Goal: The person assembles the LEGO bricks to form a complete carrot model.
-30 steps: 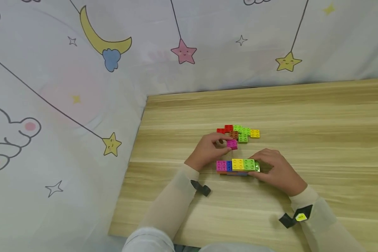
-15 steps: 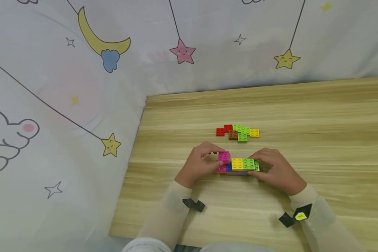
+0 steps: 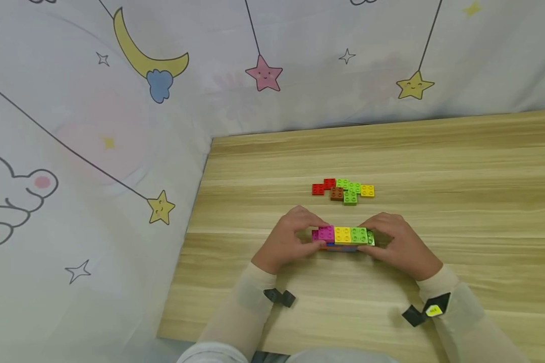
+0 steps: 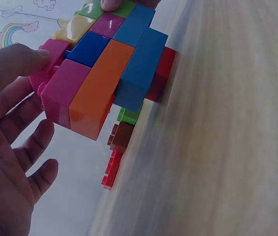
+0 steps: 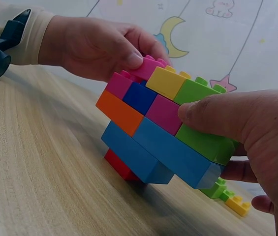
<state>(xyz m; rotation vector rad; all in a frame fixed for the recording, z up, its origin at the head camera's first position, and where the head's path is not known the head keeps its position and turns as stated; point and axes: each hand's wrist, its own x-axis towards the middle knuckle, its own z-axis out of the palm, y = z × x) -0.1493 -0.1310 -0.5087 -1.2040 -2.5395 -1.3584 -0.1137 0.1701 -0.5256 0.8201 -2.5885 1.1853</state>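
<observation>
My left hand (image 3: pixel 288 239) pinches a small pink toy brick (image 3: pixel 326 233) between thumb and fingers, at the left of a built stack's top row. Beside that brick sit a yellow brick (image 5: pixel 167 82) and a light green brick (image 5: pixel 193 93). My right hand (image 3: pixel 401 247) grips the stack's right end, thumb on the near side. Lower rows show pink, dark blue (image 4: pixel 87 49) and green bricks, then a long orange brick (image 4: pixel 102 88) and blue bricks (image 5: pixel 173 152). A red brick (image 5: pixel 121 164) forms the bottom. The left hand's lower fingers are apart from the stack in the left wrist view.
Behind the stack lies a loose group of small bricks: red (image 3: pixel 318 189), brown (image 3: pixel 336 193), several light green (image 3: pixel 350 197) and yellow (image 3: pixel 367 191). The wooden table (image 3: pixel 458 176) reaches back to a printed cloth backdrop (image 3: pixel 309 30).
My left hand has brought the pink brick from near the loose bricks toward me, onto the left of the stack's top row beside the yellow brick. My right hand stays at the stack's right end.
</observation>
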